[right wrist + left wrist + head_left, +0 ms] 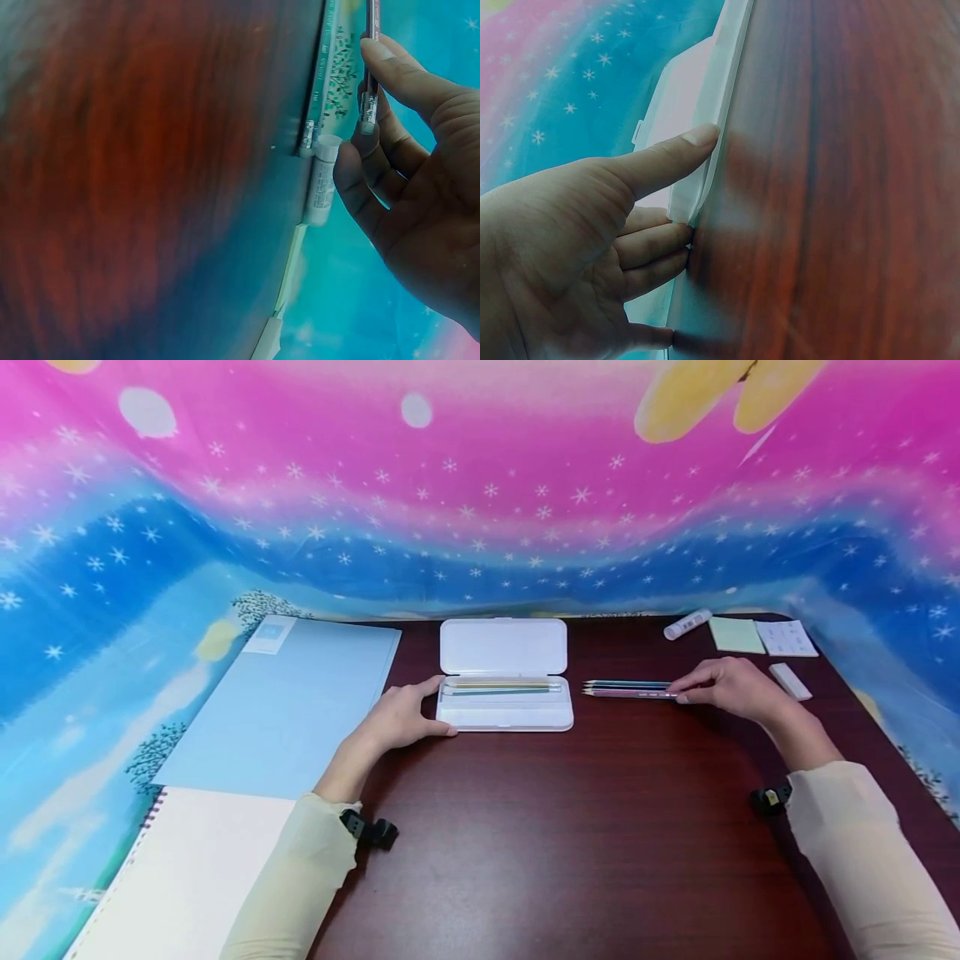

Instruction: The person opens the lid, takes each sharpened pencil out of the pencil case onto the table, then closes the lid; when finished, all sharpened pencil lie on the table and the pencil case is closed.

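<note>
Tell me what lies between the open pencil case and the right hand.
In the head view, loose pencils lie between the pencil case and the right hand, which pinches one.

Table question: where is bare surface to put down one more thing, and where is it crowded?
The table is bare in front, between the two sleeves, below the pencil case. A smaller patch lies between the case and the glue stick. The far right corner is crowded: sticky notes, paper slip, eraser. The blue folder covers the left.

An open pencil case (504, 706) sits mid-surface (570, 843) with pencils inside; loose pencils (626, 689) lie just right of it, a folder (288, 706) left, a glue stick (687, 624) behind right.
</note>
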The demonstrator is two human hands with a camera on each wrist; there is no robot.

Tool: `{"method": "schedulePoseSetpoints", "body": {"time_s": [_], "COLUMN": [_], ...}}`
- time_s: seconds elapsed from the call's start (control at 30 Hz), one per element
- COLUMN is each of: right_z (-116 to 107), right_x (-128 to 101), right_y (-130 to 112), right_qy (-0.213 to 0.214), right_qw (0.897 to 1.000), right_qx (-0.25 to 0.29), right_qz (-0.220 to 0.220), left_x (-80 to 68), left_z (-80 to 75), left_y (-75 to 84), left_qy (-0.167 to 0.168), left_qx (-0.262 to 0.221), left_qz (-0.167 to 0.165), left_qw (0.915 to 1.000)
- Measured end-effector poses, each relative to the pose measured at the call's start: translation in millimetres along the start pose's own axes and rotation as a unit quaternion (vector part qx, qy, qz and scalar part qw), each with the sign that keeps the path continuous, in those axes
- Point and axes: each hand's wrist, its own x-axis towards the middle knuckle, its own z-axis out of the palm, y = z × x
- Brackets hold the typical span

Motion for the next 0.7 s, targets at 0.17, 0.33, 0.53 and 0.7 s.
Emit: {"method": "schedulePoseSetpoints", "body": {"time_s": [0.17, 0.33, 0.53, 0.7], "right_z": [1.3, 1.4, 4.2, 6.1], "right_x": [2.0, 4.5, 8.0, 9.6], "right_y": [3.5, 4.5, 4.8, 5.9], "right_qy": [-0.012, -0.024, -0.036, -0.043], "right_qw": [1.000, 1.000, 0.999, 0.999], "right_qx": [-0.009, -0.011, -0.007, -0.004], "right_qz": [0.006, 0.008, 0.017, 0.021], "left_x": [-0.2, -0.8, -0.5, -0.4], "left_z": [0.7, 0.1, -1.0, -0.7], "left_y": [-0.7, -0.8, 0.3, 0.8], "left_qy": [0.000, 0.000, -0.002, 0.000], "left_qx": [-0.003, -0.004, 0.001, 0.000], "left_qz": [0.000, -0.003, -0.003, -0.006], "left_qw": [1.0000, 1.0000, 1.0000, 1.0000]}}
